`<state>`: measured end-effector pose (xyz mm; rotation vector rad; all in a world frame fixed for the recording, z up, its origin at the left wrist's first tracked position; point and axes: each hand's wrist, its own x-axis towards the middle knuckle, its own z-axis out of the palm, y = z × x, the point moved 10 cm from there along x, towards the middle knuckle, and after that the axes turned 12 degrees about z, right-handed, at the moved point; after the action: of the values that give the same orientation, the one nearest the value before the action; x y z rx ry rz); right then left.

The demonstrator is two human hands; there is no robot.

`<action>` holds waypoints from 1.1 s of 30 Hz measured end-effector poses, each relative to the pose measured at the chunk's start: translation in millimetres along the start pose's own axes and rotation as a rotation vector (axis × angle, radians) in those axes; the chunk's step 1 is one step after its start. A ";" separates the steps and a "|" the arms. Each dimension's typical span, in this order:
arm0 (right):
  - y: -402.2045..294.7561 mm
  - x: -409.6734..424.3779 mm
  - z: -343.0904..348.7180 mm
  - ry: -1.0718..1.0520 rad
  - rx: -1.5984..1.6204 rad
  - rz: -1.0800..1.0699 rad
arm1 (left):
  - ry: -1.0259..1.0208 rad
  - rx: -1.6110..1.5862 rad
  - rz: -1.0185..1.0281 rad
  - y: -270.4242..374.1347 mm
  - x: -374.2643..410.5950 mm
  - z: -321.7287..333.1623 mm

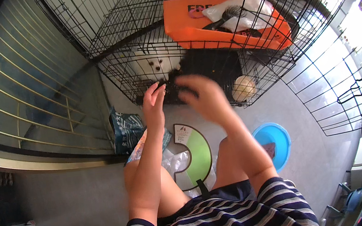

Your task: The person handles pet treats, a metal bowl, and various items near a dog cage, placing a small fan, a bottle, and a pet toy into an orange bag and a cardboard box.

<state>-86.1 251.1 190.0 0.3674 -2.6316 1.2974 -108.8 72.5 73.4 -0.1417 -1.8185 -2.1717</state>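
Note:
My left hand (154,106) is raised with its fingers extended before the wire dog crate (121,62). My right hand (200,94), blurred, is held beside it with its fingers curved and apart; I see nothing in either. A white dog (156,65) looks out from inside the crate. Something dark and furry (174,80) shows at the fingertips; whether the hands touch it cannot be told. A pale round object (244,88) lies at the crate's lower right corner. A green and white crescent-shaped piece (198,147) with a dark edge lies between my legs.
An orange bag (181,29) with a hairbrush (228,15) and clear plastic rests on the crate. The crate's wire door (330,102) stands swung out at right. A blue basin (282,135) is by my right leg, a printed bag (126,129) at left near the glass door with metal bars (44,118).

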 end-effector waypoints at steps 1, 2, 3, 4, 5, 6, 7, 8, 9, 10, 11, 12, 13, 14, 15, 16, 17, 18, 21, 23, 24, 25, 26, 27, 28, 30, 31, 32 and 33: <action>-17.9 20.9 -33.1 0.105 -0.010 -0.028 | -0.012 -0.036 0.034 0.7 2.8 7.0; -34.6 38.3 -61.6 0.275 -0.097 -0.104 | -0.022 -0.069 0.067 -0.2 4.7 12.5; -46.9 51.4 -85.1 0.447 -0.187 -0.176 | -0.036 -0.104 0.098 -2.0 5.8 18.9; -52.8 68.3 -96.1 0.500 -0.272 -0.213 | -0.042 -0.136 0.105 -4.6 6.6 24.0; -60.1 82.1 -104.4 0.550 -0.355 -0.253 | -0.046 -0.129 0.095 -9.4 7.5 24.3; -51.9 96.2 -104.8 0.545 -0.446 -0.225 | -0.051 -0.140 0.069 -15.0 7.6 27.7; -36.5 108.1 -102.8 0.545 -0.541 -0.194 | -0.062 -0.155 0.043 -19.2 8.3 33.4; -29.0 118.1 -99.4 0.538 -0.628 -0.166 | -0.069 -0.166 0.038 -20.0 10.0 33.3; -18.1 133.2 -91.7 0.382 -0.640 -0.009 | -0.068 -0.168 0.033 -19.6 11.1 27.9; -6.3 144.1 -83.6 0.224 -0.649 0.146 | -0.067 -0.170 0.029 -19.0 12.6 22.7; 5.5 149.9 -73.8 0.065 -0.653 0.298 | -0.063 -0.173 0.035 -17.4 14.2 17.9; 4.8 153.6 -80.8 0.166 -0.591 0.270 | -0.066 -0.181 0.038 -16.9 15.8 18.4; 12.7 152.6 -89.4 0.269 -0.535 0.251 | -0.078 -0.196 0.035 -15.2 16.1 25.6; 20.3 152.6 -100.4 0.372 -0.478 0.230 | -0.096 -0.170 0.029 -13.5 15.7 31.1; 11.6 153.9 -102.6 0.433 -0.412 0.195 | -0.101 -0.164 0.046 -12.1 16.8 27.6; 2.4 157.1 -104.5 0.495 -0.347 0.159 | -0.108 -0.160 0.062 -10.7 18.1 25.0; -6.8 160.9 -106.5 0.556 -0.281 0.124 | -0.115 -0.157 0.078 -9.2 19.3 23.2; -12.6 160.4 -115.0 0.682 -0.274 0.014 | -0.136 -0.156 0.087 -8.8 18.5 30.6; -47.5 174.4 -94.5 0.602 -0.237 0.071 | -0.144 -0.114 0.100 2.9 19.3 20.8; -73.2 171.3 -84.6 0.581 -0.168 0.002 | -0.156 -0.111 0.074 8.7 20.2 17.7; -86.1 166.2 -80.2 0.571 -0.130 -0.035 | -0.163 -0.109 0.044 12.3 21.5 14.7; -96.3 160.5 -74.3 0.543 -0.103 -0.059 | -0.168 -0.107 0.012 15.3 23.5 11.0; -105.5 152.0 -68.4 0.516 -0.074 -0.083 | -0.173 -0.105 -0.021 18.4 25.2 7.0; -113.7 141.0 -66.5 0.493 -0.050 -0.109 | -0.163 -0.190 -0.024 28.3 27.4 5.7; -117.8 129.4 -64.8 0.482 -0.006 -0.139 | -0.152 -0.275 -0.029 37.4 29.5 3.2; -127.4 101.8 -61.3 0.460 0.085 -0.200 | -0.145 -0.389 -0.049 54.9 32.9 -3.2; -130.5 88.4 -56.4 0.427 0.042 -0.196 | -0.140 -0.474 -0.068 60.8 33.3 -5.5; -132.2 73.2 -53.2 0.394 -0.001 -0.192 | -0.135 -0.559 -0.087 66.7 32.6 -7.4; -131.4 58.4 -52.1 0.366 -0.047 -0.188 | -0.136 -0.646 -0.105 71.2 31.5 -6.3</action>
<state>-99.4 207.4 336.0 0.3255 -2.2599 1.1196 -117.1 50.4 147.9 -0.3440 -1.1336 -2.8087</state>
